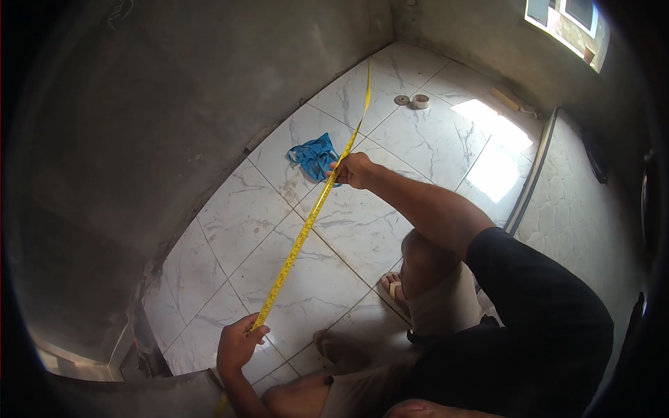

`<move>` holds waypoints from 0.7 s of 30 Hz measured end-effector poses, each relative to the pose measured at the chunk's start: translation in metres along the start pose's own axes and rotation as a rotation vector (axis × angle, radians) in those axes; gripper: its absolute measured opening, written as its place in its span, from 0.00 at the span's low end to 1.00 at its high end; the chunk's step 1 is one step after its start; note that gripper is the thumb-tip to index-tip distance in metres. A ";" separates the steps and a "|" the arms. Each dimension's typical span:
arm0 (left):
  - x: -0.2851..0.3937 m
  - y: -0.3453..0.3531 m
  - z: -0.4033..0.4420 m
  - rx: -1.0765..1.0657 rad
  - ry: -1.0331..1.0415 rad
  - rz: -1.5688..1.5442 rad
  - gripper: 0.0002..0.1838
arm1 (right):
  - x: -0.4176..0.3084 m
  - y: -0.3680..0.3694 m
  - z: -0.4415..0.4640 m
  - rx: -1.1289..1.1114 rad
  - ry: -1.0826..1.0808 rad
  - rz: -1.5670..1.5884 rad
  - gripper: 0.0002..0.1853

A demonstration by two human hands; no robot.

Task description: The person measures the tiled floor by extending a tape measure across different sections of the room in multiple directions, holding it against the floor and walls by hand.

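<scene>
A yellow measuring tape (300,242) runs in a long diagonal over the tiled floor, from the lower left up toward the far corner. At the lower left my left hand (237,343) grips it between thumb and fingers. Farther along, my right hand (354,171) has its fingers closed on the tape, with the arm stretched forward. Just beyond and left of my right hand lies a crumpled blue cloth or bag (315,156), partly behind the tape. A further bit of tape shows below my left forearm.
White marbled tiles (376,230) cover the floor. A roll of tape (421,102) and a small disc (402,100) lie near the far corner. Bare walls (160,118) stand left and behind. A mattress (564,188) leans at the right, below a window (568,24).
</scene>
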State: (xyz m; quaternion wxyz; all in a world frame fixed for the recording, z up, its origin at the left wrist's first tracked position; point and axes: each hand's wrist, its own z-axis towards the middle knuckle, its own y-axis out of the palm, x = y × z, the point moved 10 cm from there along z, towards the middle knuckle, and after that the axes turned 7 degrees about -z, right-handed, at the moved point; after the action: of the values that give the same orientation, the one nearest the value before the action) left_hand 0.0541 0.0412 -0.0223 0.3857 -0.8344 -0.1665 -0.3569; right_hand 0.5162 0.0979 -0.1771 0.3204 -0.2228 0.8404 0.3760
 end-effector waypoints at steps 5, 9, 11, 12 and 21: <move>-0.015 -0.003 0.007 -0.015 0.004 0.017 0.16 | 0.011 -0.011 -0.002 0.113 0.062 -0.089 0.17; -0.016 -0.015 0.005 0.024 0.021 0.084 0.15 | 0.005 -0.019 0.003 0.134 0.039 -0.121 0.13; -0.019 -0.024 0.003 0.062 0.024 0.108 0.15 | 0.000 -0.026 0.005 0.152 0.013 -0.120 0.11; -0.020 -0.029 0.002 0.081 0.027 0.120 0.15 | -0.004 -0.030 0.003 0.169 0.000 -0.120 0.10; -0.028 -0.042 -0.002 0.168 -0.005 0.087 0.15 | -0.015 -0.064 -0.019 0.490 -0.014 0.052 0.13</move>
State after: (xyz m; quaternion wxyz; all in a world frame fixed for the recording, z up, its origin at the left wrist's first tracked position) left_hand 0.0109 0.0671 -0.0192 0.4691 -0.8064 -0.1605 -0.3223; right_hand 0.5589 0.0462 -0.1883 0.3608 -0.1144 0.9098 0.1706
